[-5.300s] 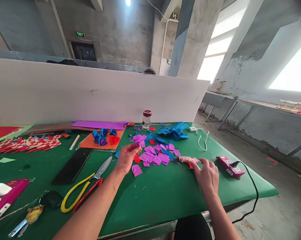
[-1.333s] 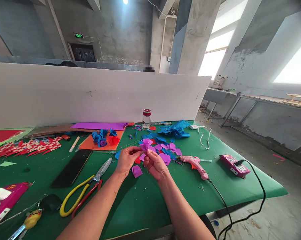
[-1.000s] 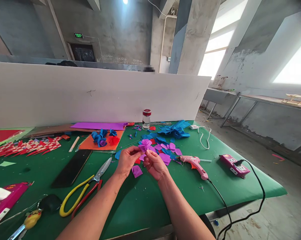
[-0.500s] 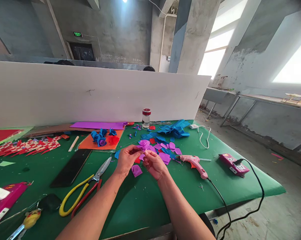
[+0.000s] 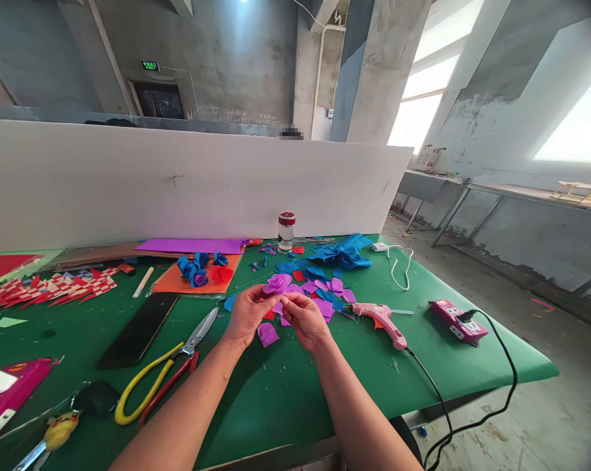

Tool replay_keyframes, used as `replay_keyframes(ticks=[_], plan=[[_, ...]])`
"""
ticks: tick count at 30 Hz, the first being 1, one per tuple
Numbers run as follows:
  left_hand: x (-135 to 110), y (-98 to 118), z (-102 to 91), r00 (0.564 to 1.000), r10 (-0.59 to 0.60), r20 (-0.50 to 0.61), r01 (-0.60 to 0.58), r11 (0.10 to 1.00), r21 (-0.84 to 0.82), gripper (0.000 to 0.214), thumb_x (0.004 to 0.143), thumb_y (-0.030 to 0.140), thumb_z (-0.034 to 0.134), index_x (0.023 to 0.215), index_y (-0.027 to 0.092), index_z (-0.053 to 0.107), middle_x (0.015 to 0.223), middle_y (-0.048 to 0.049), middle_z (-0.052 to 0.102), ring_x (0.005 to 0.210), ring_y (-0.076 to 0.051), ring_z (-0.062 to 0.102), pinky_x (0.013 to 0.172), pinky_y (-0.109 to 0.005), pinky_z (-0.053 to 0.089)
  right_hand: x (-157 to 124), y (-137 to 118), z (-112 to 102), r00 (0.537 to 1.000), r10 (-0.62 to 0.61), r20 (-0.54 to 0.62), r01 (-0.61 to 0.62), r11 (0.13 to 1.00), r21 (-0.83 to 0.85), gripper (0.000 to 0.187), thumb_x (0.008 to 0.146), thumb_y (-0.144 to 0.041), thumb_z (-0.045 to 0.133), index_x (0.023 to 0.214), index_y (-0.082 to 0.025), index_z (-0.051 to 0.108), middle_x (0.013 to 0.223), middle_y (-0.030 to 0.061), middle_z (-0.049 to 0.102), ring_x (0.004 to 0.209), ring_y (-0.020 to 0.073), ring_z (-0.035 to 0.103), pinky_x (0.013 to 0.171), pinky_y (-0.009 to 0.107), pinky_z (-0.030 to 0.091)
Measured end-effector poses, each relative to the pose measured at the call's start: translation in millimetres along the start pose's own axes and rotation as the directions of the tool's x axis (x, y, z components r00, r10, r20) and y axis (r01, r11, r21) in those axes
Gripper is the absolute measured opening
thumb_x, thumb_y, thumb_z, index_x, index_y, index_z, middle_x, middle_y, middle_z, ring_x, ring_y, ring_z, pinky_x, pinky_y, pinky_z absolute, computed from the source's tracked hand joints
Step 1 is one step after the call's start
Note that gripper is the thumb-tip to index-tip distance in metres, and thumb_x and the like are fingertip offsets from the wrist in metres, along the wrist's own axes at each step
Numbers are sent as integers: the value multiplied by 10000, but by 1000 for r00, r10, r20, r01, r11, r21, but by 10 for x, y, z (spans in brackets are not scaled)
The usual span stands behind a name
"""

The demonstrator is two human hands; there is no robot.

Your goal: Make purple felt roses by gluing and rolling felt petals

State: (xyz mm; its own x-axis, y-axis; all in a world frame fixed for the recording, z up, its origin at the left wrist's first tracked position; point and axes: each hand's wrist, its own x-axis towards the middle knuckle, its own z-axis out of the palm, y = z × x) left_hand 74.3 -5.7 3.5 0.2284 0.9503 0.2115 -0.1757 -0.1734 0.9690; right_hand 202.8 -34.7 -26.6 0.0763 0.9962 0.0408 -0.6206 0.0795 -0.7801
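Observation:
A purple paper flower (image 5: 278, 282) is pinched at its base between my two hands, above the green table. My left hand (image 5: 249, 314) closes on it from the left, thumb and finger together. From the right, my right hand (image 5: 305, 317) pinches the same spot, its fingertips touching the left ones. Purple paper petals (image 5: 268, 334) lie loose below and behind the hands, mixed with blue and red pieces. To the right rests a pink hot glue gun (image 5: 384, 319) with a glue stick in its back. Scissors (image 5: 177, 366) with yellow and red handles lie left of my left forearm.
Blue paper flowers (image 5: 194, 268) sit on an orange sheet (image 5: 170, 282) at the left. Beyond the hands stand a lidded glass jar (image 5: 286, 234) and crumpled blue paper (image 5: 347, 252). A black phone (image 5: 138, 330), a power strip (image 5: 457, 320) and its cable lie about. A white board (image 5: 201, 186) closes the back.
The flower has tilted slightly to the left and stands a little clearer above the fingers. My right hand has shifted slightly, its fingers more closed against the left hand.

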Motion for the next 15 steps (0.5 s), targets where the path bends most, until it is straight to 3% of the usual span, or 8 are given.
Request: replay_keyframes(ticks=[9, 15], plan=[[-14, -23, 41, 997, 40, -69, -38, 999, 29, 276, 638, 346, 788, 835, 161, 732, 759, -18, 698, 680, -143, 595, 637, -236, 468, -6, -31, 3, 993, -115, -2, 113, 984, -139, 224, 594, -295, 853, 725, -168, 723, 675, -24, 649, 598, 77, 510, 605, 223, 393], [-10, 82, -21, 1000, -7, -10, 8, 999, 51, 309, 616, 366, 817, 820, 156, 719, 730, -4, 651, 654, -110, 531, 607, -212, 412, 77, -29, -95, 1000, 1, 2, -1, 988, 155, 251, 605, -297, 869, 731, -172, 692, 641, -47, 596, 586, 63, 510, 615, 203, 439]])
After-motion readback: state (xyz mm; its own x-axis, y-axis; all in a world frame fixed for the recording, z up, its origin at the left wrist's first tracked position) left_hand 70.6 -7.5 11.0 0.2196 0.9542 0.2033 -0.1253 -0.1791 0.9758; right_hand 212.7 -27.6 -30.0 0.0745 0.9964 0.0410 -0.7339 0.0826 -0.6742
